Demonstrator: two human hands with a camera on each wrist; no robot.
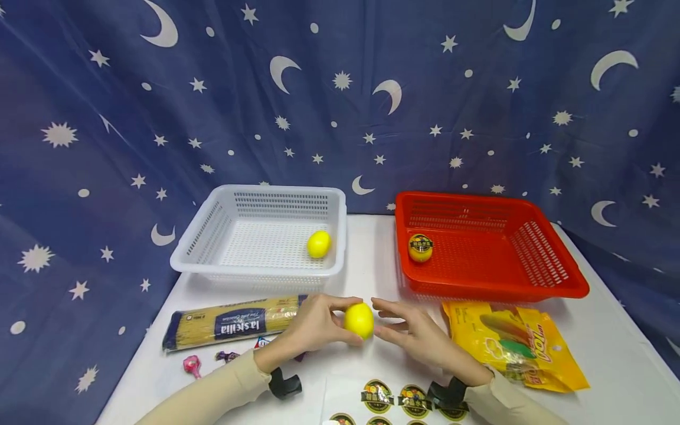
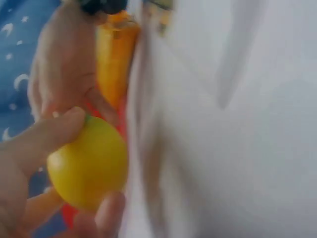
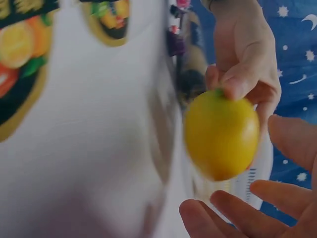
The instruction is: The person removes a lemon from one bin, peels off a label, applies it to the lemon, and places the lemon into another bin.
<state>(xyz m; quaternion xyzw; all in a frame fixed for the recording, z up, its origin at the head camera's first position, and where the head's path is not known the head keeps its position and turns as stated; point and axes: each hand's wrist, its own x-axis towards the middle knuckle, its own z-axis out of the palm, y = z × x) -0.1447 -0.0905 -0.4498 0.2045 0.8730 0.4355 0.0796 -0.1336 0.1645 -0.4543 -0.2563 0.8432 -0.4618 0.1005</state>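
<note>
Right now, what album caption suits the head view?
Left hand gripping a yellow fruit, right hand alongside, white basket and red basket beyond.

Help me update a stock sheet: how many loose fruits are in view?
3: one yellow fruit held in the left hand, a second yellow fruit inside the white basket, and a labelled fruit inside the red basket. More could be hidden.

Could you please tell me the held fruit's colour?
The fruit is yellow, green at one end; best in the right wrist view.
</note>
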